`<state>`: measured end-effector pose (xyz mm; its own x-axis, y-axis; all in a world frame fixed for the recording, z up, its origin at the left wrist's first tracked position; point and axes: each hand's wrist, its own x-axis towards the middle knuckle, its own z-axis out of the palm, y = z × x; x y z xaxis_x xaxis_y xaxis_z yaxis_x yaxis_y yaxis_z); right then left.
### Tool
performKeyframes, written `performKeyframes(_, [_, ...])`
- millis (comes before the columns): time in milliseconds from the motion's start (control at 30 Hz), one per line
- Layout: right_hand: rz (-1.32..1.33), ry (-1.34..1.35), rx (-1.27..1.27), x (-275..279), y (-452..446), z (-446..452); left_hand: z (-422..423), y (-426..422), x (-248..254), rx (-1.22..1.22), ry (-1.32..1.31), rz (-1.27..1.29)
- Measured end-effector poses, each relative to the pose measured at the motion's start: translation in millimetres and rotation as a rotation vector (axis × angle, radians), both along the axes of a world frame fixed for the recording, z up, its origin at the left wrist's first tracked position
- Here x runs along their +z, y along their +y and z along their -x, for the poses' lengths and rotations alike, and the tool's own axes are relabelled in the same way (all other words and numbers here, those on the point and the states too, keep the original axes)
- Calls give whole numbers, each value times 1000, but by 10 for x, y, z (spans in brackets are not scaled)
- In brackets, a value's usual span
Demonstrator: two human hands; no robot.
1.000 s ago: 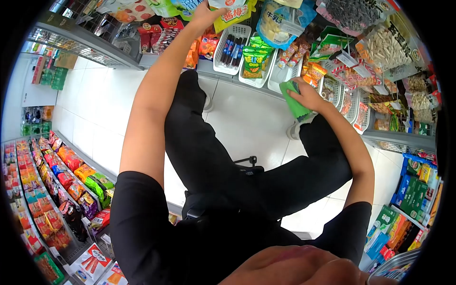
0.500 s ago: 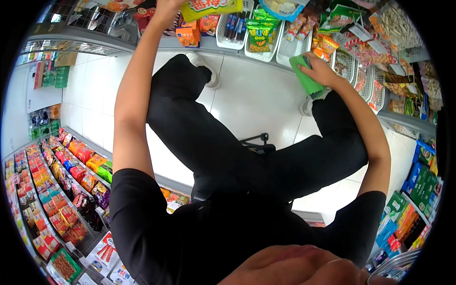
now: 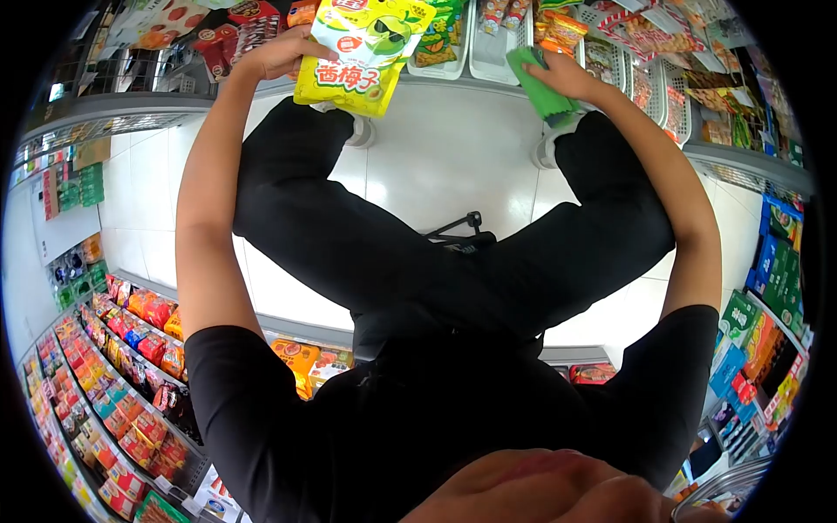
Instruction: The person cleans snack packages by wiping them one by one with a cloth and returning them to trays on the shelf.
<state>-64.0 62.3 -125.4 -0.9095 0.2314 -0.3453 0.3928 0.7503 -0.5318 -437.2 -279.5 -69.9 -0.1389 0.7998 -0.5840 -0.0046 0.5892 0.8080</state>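
Note:
A yellow-green snack pouch (image 3: pixel 364 54) with a cartoon fruit and Chinese characters is pinched at its left side by my left hand (image 3: pixel 283 54). It hangs upright in front of the low shelf, over my left shoe. My right hand (image 3: pixel 567 77) is closed around a folded green cloth or packet (image 3: pixel 536 85); which of these it is I cannot tell. Near that hand are a white basket (image 3: pixel 497 57) and orange snack packets (image 3: pixel 561 31). Green snack bags (image 3: pixel 443 35) sit in the basket beside the pouch.
A grey shelf edge (image 3: pixel 113 106) crosses the upper left. My black-trousered knees are bent apart over white floor tiles (image 3: pixel 449 152). Racks of packaged snacks (image 3: pixel 131 418) stand at lower left, and boxed goods (image 3: pixel 772 279) at the right. White baskets (image 3: pixel 674 96) line the upper right.
My left hand has brought the pouch down and nearer, so its whole front shows. My right hand still holds the green item. The view has shifted, with less of the shelf in sight.

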Motion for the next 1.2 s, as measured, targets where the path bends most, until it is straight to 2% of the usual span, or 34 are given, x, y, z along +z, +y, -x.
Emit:
performKeyframes(67, [235, -55, -264, 125, -14, 12, -199, 153, -26, -20, -56, -5])
performKeyframes(100, [354, 15, -356, 66, 6, 3, -281, 220, -58, -20, -90, -40])
performKeyframes(200, [474, 155, -463, 195, 42, 60, -499, 448, 27, -32, -147, -90])
performKeyframes(333, [782, 316, -769, 558, -80, 127, -747, 659, 175, 27, -193, -143])
performKeyframes(367, [751, 343, -797, 479, 47, 137, -814, 700, 206, 30, -220, -173])
performKeyframes(500, [678, 526, -650, 663, -93, 153, -1066, 816, 204, 56, -250, -248])
performKeyframes(600, [405, 624, -500, 709, -204, 164, -1221, 883, 150, 31, -239, -269])
performKeyframes(733, [-215, 795, -123, 951, -577, 284, -1412, 912, 188, -37, -218, -274])
performKeyframes(867, [-194, 784, 23, 977, -813, 325, -1553, 940, 270, -111, -232, -275])
performKeyframes(1000, [-274, 710, 271, 1265, -1167, 294, -1602, 925, 195, -146, -194, -327])
performKeyframes(1133, [-455, 781, 154, 1106, -831, 336, -1580, 915, 237, -165, -142, -333])
performKeyframes(1200, [-401, 730, -12, 1055, -711, 351, -1559, 911, 215, -161, -142, -332])
